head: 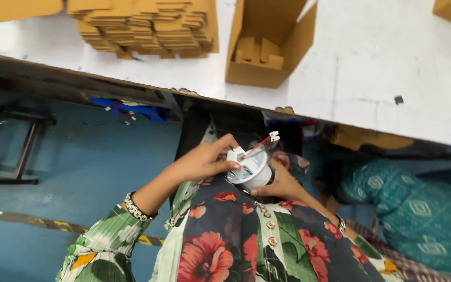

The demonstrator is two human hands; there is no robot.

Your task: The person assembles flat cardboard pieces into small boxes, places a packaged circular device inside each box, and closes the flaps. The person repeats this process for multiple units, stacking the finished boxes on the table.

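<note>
While the small white round unit (250,169) is held in the lap, below the edge of the white worktable (371,62), both hands share its support. The right hand (280,183) cups the body from underneath and behind, fingers wrapped around the housing, which keeps the flat labelled face turned up toward the camera. The left hand (204,161) comes in from the other side with thumb and fingers closed lightly on the rim of that face, steadying it so that it can be inspected or worked on. A red wire (257,147) rises from the face and ends in a small white connector (274,137), which hangs free above the unit; neither hand touches it.

An open cardboard box (267,42) lies on the table directly ahead, its opening facing the person, probably so that it is within easy reach. A stack of flattened cardboard blanks (147,26) sits to its left, well apart from the hands. To the right, a second seated person in teal patterned fabric (413,209) is partly visible.
</note>
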